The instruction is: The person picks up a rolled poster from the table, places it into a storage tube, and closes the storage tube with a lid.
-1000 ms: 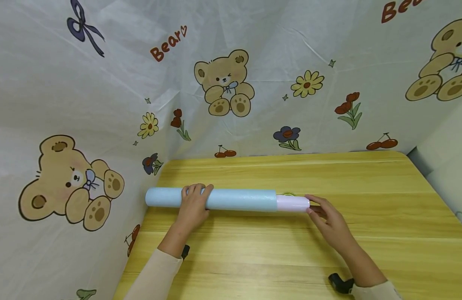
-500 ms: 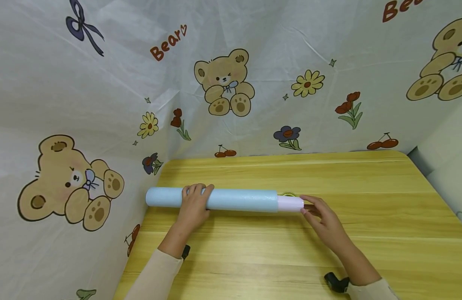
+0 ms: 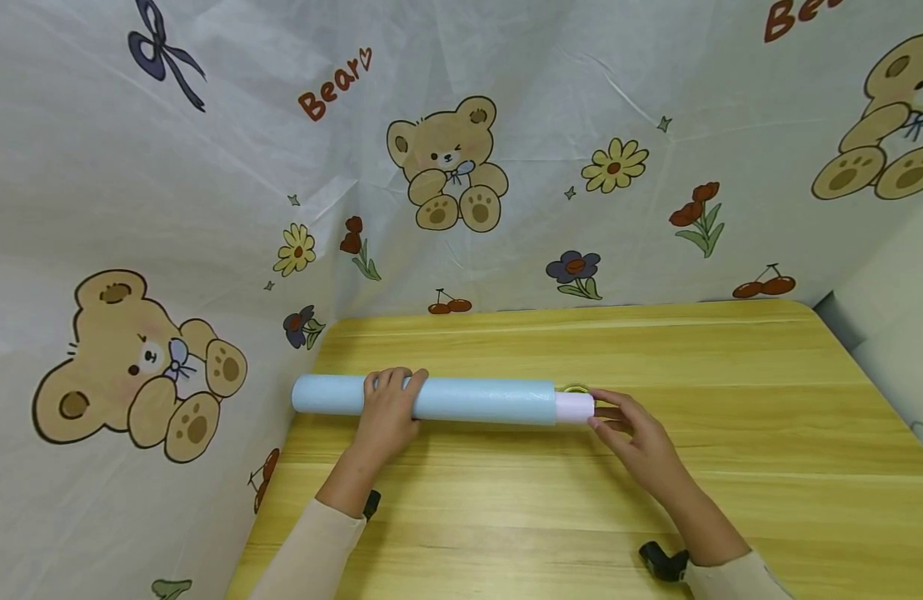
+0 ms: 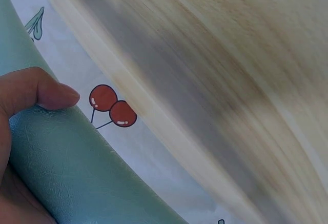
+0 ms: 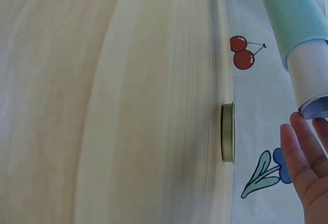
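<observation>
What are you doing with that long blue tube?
A person has a blue roll lying flat on a wooden table. The left hand holds the roll near its left end. The right hand has its flat fingers against the end of a pale inner roll, which sticks out a little from the blue one. A small round thing lies on the table just behind. Bear-print cloth hangs around the table.
</observation>
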The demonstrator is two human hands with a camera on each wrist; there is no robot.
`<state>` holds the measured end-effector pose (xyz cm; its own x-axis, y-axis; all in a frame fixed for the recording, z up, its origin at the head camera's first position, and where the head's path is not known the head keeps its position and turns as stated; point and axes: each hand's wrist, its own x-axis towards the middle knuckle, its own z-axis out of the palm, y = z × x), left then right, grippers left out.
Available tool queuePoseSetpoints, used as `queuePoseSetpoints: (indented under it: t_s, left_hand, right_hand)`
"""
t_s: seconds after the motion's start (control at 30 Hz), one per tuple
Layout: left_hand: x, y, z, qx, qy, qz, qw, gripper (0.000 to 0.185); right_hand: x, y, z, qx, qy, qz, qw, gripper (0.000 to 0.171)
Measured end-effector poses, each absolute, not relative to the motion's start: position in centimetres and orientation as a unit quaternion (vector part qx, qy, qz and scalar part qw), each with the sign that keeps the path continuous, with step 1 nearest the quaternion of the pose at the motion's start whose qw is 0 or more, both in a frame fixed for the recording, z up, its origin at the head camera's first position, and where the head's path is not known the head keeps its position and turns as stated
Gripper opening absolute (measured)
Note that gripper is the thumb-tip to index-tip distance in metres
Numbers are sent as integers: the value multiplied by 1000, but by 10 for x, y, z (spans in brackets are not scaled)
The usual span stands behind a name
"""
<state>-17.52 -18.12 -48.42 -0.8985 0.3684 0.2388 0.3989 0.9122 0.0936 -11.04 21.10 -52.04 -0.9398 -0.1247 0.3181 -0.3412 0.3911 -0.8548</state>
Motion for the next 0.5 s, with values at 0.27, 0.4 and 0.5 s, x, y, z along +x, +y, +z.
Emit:
queuePoseSetpoints:
  t_s: [0.27,0.4,0.5]
  left_hand:
    - [-175,-181,-485,-197,-972,-72,104,78]
    - [-175,-181,-486,-197,-972,-74,102,78]
    - [-175,-181,-485,-198,-972,-74,102,78]
  right_hand:
    - [-113,203,-521,144,-816,553,88,45]
    - [-113,200,-521,143,-817,553,79,45]
    - [-113,199,-521,143,-819,550,78,45]
